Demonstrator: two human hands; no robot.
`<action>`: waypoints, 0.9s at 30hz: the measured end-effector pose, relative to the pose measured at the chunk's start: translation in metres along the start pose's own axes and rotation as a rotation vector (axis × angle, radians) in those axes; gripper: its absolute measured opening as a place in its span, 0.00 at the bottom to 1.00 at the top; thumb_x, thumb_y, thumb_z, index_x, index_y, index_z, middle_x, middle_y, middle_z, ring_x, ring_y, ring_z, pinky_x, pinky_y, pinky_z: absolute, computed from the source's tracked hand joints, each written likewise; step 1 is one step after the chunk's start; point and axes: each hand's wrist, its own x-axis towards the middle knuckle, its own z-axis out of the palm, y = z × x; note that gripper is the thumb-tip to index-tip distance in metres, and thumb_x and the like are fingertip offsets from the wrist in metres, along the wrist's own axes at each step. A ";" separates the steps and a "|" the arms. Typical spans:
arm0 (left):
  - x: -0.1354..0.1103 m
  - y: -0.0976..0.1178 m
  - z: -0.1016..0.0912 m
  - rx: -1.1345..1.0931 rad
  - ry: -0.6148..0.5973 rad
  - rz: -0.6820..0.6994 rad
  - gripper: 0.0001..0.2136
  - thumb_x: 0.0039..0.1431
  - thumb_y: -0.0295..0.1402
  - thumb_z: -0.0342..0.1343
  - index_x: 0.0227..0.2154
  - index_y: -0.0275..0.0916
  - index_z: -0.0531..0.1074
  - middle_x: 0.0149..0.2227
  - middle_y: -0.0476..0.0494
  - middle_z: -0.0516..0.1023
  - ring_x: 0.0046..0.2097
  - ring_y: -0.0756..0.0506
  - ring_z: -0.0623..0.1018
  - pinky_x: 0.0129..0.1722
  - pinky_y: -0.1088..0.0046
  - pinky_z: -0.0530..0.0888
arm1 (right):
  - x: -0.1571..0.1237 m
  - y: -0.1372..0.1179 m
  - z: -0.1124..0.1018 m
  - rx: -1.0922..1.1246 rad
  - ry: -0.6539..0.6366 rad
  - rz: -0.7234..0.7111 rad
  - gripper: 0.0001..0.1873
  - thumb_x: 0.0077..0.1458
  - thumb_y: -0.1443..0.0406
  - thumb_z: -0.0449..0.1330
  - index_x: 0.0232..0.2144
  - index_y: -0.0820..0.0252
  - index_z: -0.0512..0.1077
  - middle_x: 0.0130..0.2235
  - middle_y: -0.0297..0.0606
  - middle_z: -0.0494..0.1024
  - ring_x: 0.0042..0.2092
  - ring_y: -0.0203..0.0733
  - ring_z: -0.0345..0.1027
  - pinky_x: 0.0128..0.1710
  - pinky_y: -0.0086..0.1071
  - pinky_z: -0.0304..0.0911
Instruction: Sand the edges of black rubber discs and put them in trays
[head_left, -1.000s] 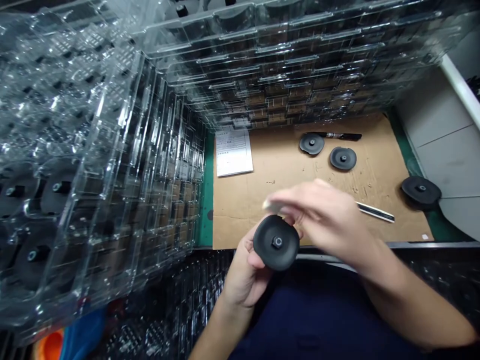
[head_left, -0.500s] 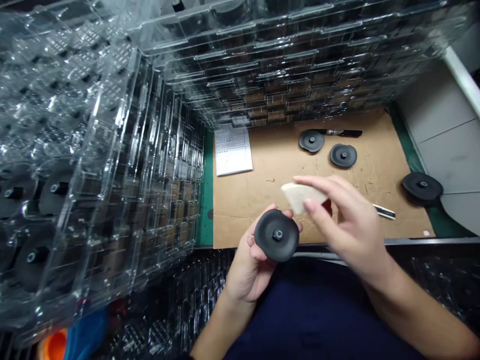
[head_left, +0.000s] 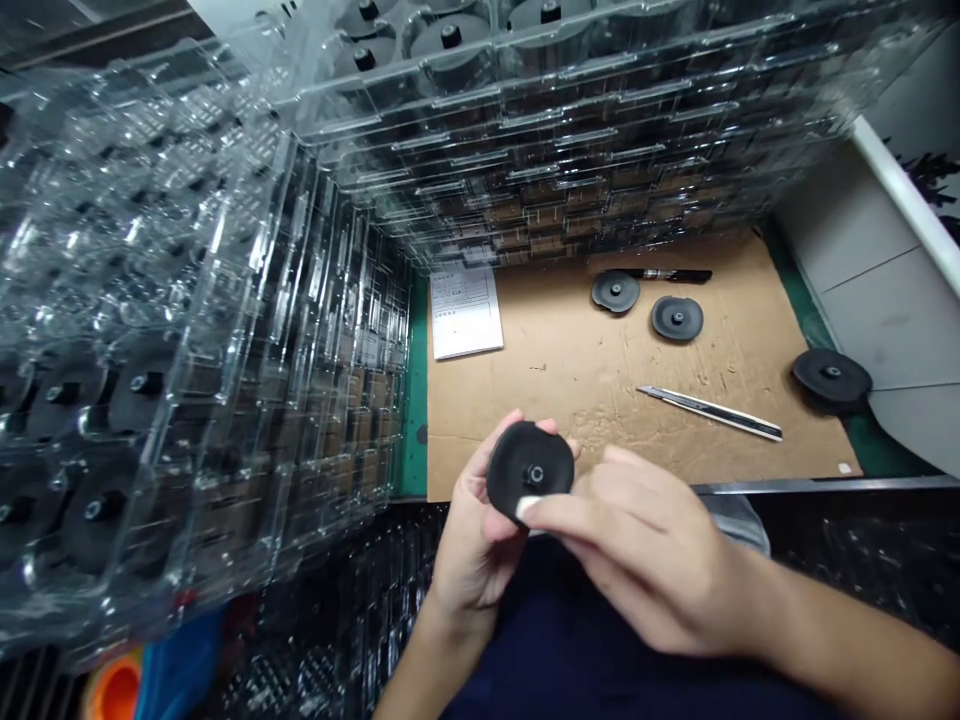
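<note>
My left hand point(head_left: 476, 545) grips a round black disc point(head_left: 525, 470) with a small nut at its centre, held just in front of the table edge. My right hand point(head_left: 637, 555) lies over the disc's lower right side, fingers closed together, a fingertip touching its rim. Something pale sits at that fingertip; I cannot make out whether it is an object or a nail.
Two black discs point(head_left: 615, 291) point(head_left: 676, 318) and a black marker point(head_left: 670, 275) lie on a cardboard sheet point(head_left: 585, 380). A third disc point(head_left: 831, 377), a thin blade point(head_left: 709, 411) and a paper sheet point(head_left: 465, 310) are there too. Stacks of clear plastic trays point(head_left: 187, 330) point(head_left: 562, 130) stand left and behind.
My right hand came down from above the disc onto its lower right side. The white piece it held is hidden or gone. The blade on the cardboard is uncovered.
</note>
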 end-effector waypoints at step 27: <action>0.002 -0.009 0.000 0.052 0.116 0.021 0.29 0.39 0.39 0.68 0.48 0.49 0.69 0.51 0.46 0.73 0.50 0.40 0.74 0.47 0.69 0.73 | -0.008 0.012 -0.008 -0.019 -0.025 0.121 0.13 0.57 0.70 0.52 0.44 0.60 0.71 0.33 0.36 0.76 0.33 0.38 0.66 0.34 0.35 0.58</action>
